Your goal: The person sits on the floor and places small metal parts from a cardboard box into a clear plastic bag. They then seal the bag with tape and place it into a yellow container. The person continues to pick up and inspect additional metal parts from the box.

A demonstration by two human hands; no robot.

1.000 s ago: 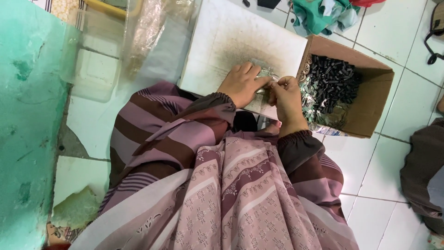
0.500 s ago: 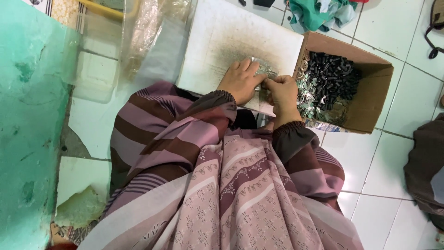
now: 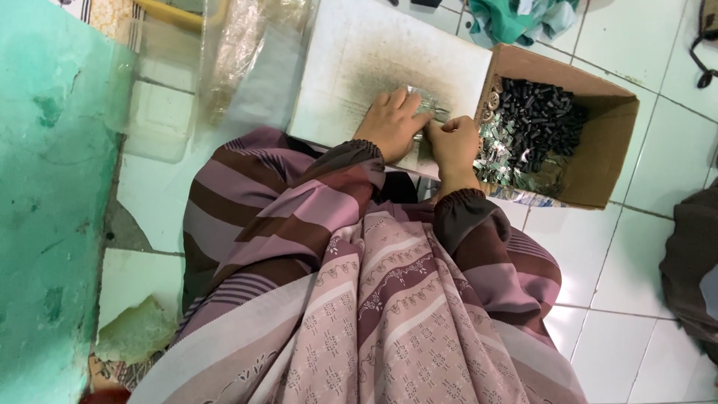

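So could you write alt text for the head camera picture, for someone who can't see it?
Seen from above, a person's left hand and right hand work together on small shiny metal pieces on a worn white board. Beside them stands an open brown cardboard box of small black and silvery parts.

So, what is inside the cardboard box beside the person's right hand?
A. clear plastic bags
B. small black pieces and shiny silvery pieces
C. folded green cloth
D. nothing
B: the cardboard box holds a heap of small black pieces and shiny silvery pieces, next to the right hand.
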